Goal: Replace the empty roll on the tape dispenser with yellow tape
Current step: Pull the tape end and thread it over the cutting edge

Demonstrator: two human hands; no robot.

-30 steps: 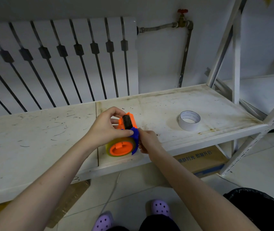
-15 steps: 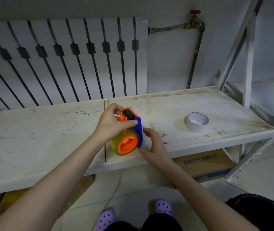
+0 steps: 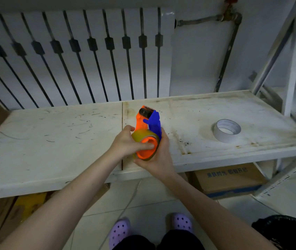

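An orange and blue tape dispenser (image 3: 148,121) is held above the front edge of the white shelf (image 3: 53,141), its black roller end pointing away from me. A yellow tape roll (image 3: 141,137) sits on its orange hub (image 3: 147,147). My left hand (image 3: 125,145) grips the roll from the left, thumb pressed on the hub. From below and the right, my right hand (image 3: 158,157) cups the roll and the blue side plate. The empty white roll (image 3: 226,130) lies flat on the shelf to the right, apart from both hands.
A white radiator (image 3: 71,56) and a pipe (image 3: 226,51) stand behind the shelf. The shelf's metal uprights (image 3: 287,60) rise at the right. Cardboard boxes (image 3: 230,179) sit on the floor beneath, and a black bin bag (image 3: 287,231) is at the lower right.
My right hand moved from the dispenser's right side to cup the roll from below. My left hand slid down from the dispenser's upper part onto the roll, leaving the roller end uncovered.
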